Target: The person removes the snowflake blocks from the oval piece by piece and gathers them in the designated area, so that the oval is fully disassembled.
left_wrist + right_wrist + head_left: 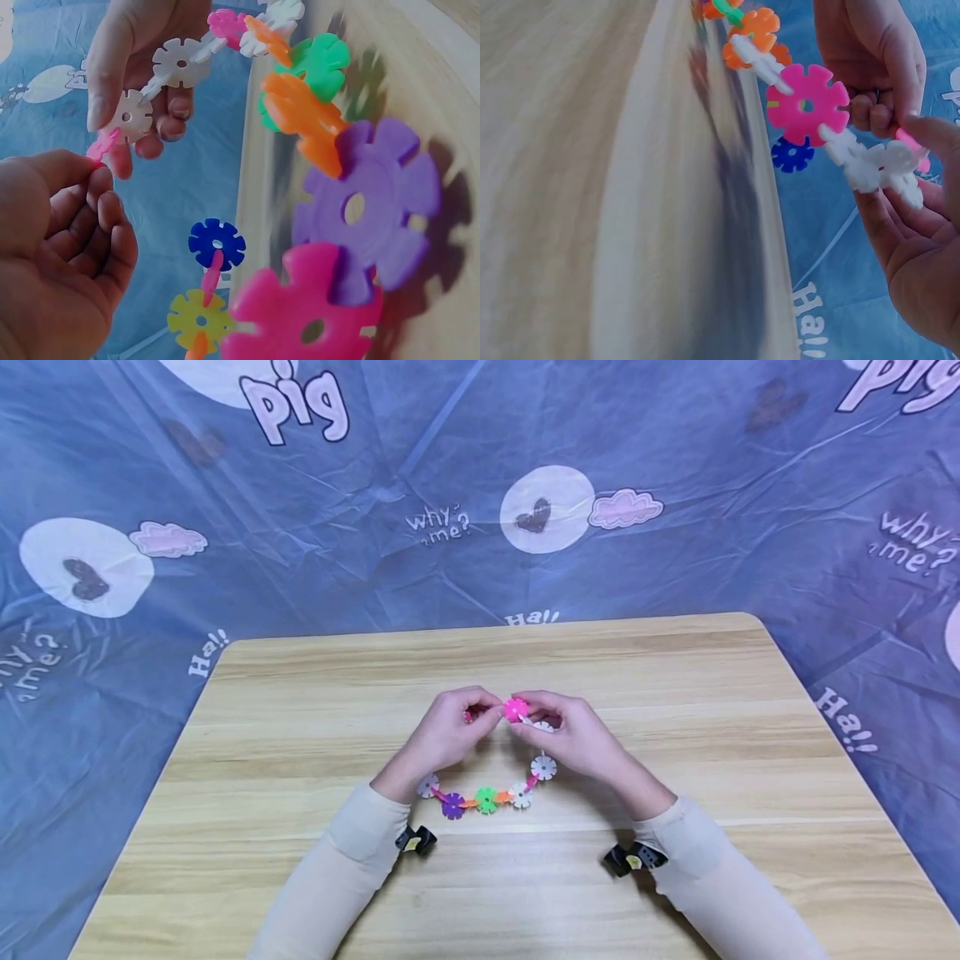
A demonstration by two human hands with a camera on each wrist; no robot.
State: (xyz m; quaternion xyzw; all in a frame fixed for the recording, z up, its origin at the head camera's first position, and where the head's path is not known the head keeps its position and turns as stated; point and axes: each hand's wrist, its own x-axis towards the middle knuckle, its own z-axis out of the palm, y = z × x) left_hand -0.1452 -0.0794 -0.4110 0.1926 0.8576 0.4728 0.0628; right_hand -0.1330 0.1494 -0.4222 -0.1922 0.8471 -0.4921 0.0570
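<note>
My left hand [453, 731] pinches a pink snowflake disc [515, 709] between thumb and forefinger, its other fingers curled. Facing it, my right hand [570, 732] holds a white snowflake disc [127, 118] joined to that pink one. From there a chain of slotted plastic discs runs down in a loop, with white, pink, orange, green [487, 800] and purple [453, 806] pieces. Close to the left wrist camera are the purple disc and a large pink disc [307, 315]. A blue disc [217, 244] and a yellow disc [200, 320] also show there; my left hand hides part of the loop in the head view.
The wood-grain table [675, 693] lies under both hands. Behind it and at the sides hangs a blue printed cloth [360, 543]. Black wrist cameras sit at the left cuff [416, 841] and right cuff [633, 858].
</note>
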